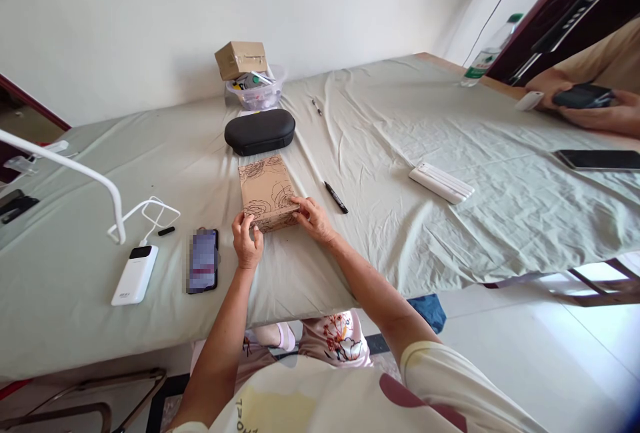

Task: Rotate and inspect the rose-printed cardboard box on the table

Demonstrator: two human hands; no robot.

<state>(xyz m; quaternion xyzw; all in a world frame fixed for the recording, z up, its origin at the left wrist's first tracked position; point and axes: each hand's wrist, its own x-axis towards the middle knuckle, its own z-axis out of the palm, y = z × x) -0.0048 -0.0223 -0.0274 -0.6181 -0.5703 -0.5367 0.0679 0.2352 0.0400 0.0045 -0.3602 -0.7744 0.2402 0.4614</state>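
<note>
One white bent rod [80, 161] reaches in from the left edge, ending near a white power bank [135, 277] with a cable plugged in; its small print is too fine to read. Just right, a small black piece [167, 231] lies beyond a phone [204, 261], its screen blurred out.

The left hand [247, 243] has its fingers curled around the near left corner of a scribbled cardboard box [267, 183], which lies on the table left of centre. Lettering on the wearer's shirt [295, 396] seems to include "OEL". Beyond the box sit a black case [260, 132] and a plastic basket [260, 96] with a plain carton [241, 59] on top. The right hand [314, 219] pinches the box's near right corner.

Rightward come a black marker [335, 197], its lettering illegible, a white ribbed block [442, 183] and a bottle [484, 63] with an unreadable green-and-white label. At far right, another person's hands [627, 109] hold a dark device [583, 95].

Creased pale green cloth [375, 126] covers the table, against a white wall [150, 19]; pale tiles [540, 346] show below right.
</note>
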